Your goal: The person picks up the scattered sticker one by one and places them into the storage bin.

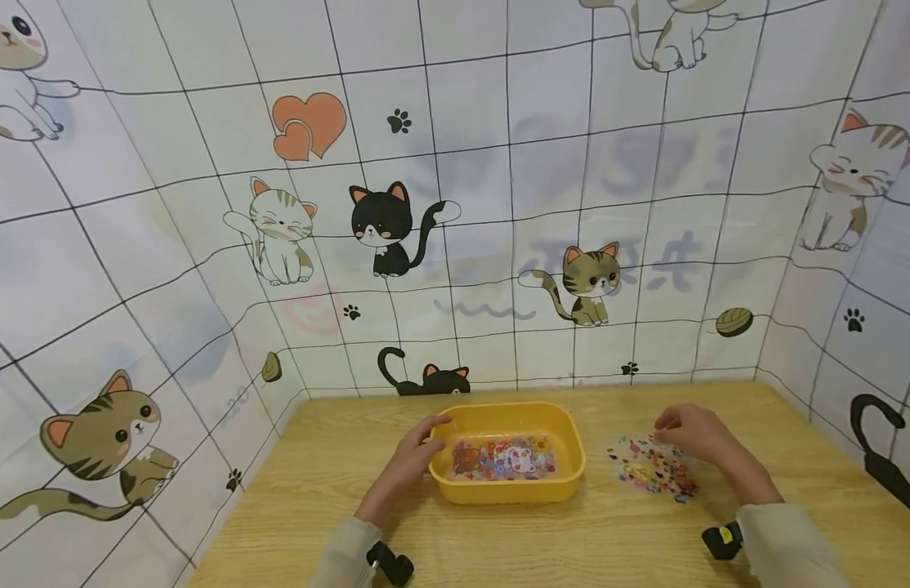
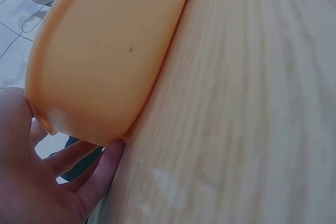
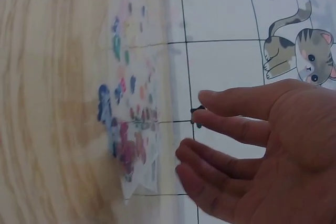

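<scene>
**Wood-grain counter with cat-print surround**

Near: light wood-grain counter (image 1: 543, 539). Left hand (image 1: 413, 457) grips the left rim of a yellow tray (image 1: 565, 425), thumb over the edge, fingers under. Right hand (image 1: 693, 433), fingers relaxed and holding nothing, hovers at the far edge of a clear sticker sheet (image 1: 653, 469) lying flat right of the tray. More stickers (image 1: 502, 457) lie inside the tray. Far: white gridded cat-print backdrop (image 1: 455, 163) on three sides.
</scene>
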The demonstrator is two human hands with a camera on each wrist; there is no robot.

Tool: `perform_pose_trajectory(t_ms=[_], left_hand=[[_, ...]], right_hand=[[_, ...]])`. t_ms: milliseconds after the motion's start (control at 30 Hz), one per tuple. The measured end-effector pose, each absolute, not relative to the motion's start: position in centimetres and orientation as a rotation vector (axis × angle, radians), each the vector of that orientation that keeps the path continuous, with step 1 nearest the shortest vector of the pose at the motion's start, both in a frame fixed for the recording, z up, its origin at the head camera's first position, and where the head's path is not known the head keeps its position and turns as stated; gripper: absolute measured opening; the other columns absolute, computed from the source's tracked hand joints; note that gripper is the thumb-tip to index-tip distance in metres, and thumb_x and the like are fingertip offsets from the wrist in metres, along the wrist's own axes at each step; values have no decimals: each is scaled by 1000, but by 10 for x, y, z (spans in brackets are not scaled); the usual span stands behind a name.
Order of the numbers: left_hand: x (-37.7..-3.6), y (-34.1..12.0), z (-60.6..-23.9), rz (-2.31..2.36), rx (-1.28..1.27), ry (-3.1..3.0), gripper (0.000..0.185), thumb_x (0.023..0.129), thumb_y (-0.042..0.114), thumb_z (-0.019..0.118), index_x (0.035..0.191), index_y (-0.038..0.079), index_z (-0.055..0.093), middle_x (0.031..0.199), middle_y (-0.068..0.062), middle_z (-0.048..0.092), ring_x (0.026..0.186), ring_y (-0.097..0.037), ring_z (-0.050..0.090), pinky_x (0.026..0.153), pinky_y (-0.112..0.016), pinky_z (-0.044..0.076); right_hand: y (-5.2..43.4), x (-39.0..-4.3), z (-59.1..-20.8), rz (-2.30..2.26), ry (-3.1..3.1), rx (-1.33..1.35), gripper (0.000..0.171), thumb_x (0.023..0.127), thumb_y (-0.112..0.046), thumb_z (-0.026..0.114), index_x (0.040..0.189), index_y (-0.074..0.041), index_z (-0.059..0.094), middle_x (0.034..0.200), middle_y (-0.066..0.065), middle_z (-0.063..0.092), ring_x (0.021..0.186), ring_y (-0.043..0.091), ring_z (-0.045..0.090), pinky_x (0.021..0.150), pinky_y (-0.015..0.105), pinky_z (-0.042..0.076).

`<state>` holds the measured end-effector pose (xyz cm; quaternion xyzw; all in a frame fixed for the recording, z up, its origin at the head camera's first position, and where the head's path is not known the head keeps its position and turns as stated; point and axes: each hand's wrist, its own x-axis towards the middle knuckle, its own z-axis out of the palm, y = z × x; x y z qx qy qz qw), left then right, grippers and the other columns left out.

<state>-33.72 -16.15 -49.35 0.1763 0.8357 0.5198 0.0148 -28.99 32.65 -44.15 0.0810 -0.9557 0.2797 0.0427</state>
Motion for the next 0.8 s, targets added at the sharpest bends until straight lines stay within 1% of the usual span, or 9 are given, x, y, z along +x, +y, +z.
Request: perform_pose_trajectory(t_ms=[200, 267, 367, 400, 467, 567, 633, 667, 800], left_hand=[[-336, -162, -494, 1612, 568, 2617, 43, 103, 15, 52, 146, 12, 57, 158, -23, 45, 136, -44, 53, 99, -48, 56], [-336, -162, -493, 1617, 558, 2611, 43, 104, 15, 51, 146, 13, 57, 158, -22, 45, 136, -44, 53, 100, -50, 56], [-335, -162, -491, 1620, 544, 2609, 42, 104, 15, 51, 146, 13, 57, 159, -22, 44, 138, -45, 51, 102, -52, 54], [-335, -162, -491, 1616, 545, 2616, 42, 104, 15, 51, 146, 13, 56, 160, -22, 43, 139, -45, 50, 104, -52, 53], [-335, -163, -491, 1626, 544, 2608, 42, 104, 15, 51, 146, 13, 56, 160, -22, 43, 137, -45, 52, 100, -52, 55], [-336, -163, -491, 1641, 530, 2590, 43, 104, 16, 51, 147, 14, 56, 159, -23, 43, 129, -42, 59, 91, -46, 60], [-337, -163, -491, 1655, 518, 2568, 43, 104, 16, 51, 147, 15, 56, 158, -24, 43, 123, -39, 62, 84, -41, 62], [-337, -163, -491, 1656, 514, 2563, 44, 104, 16, 51, 147, 15, 56, 159, -23, 43, 122, -37, 62, 82, -39, 61], [-337, -162, -491, 1655, 524, 2555, 44, 104, 16, 51, 148, 15, 55, 160, -24, 41, 122, -36, 63, 81, -37, 62]], right_hand=[[334, -291, -453, 815, -2997, 195, 39, 90, -16, 72, 114, 14, 65, 110, 34, 66, 98, 46, 64, 78, 55, 56], [336, -292, -456, 807, -3007, 201, 45, 90, -17, 74, 118, 16, 64, 114, 36, 65, 102, 50, 62, 80, 58, 55], [337, -295, -460, 768, -3035, 258, 51, 88, -22, 78, 119, 16, 64, 118, 37, 65, 106, 53, 62, 85, 62, 54], [337, -296, -460, 752, -3049, 268, 52, 88, -24, 80, 119, 16, 65, 118, 35, 66, 104, 51, 63, 87, 62, 54], [337, -298, -460, 711, -3075, 282, 53, 86, -26, 82, 118, 13, 67, 118, 33, 68, 104, 48, 64, 90, 63, 53], [336, -301, -459, 679, -3100, 256, 52, 84, -27, 84, 117, 11, 69, 118, 30, 70, 100, 39, 65, 91, 62, 53], [335, -301, -458, 696, -3116, 222, 52, 84, -27, 84, 115, 11, 69, 114, 27, 71, 96, 35, 64, 88, 59, 54], [334, -301, -458, 710, -3121, 204, 50, 84, -27, 84, 115, 11, 70, 112, 25, 72, 93, 32, 63, 87, 57, 54], [332, -299, -459, 768, -3141, 121, 43, 86, -24, 82, 110, 9, 70, 95, 14, 69, 79, 23, 56, 76, 44, 51]])
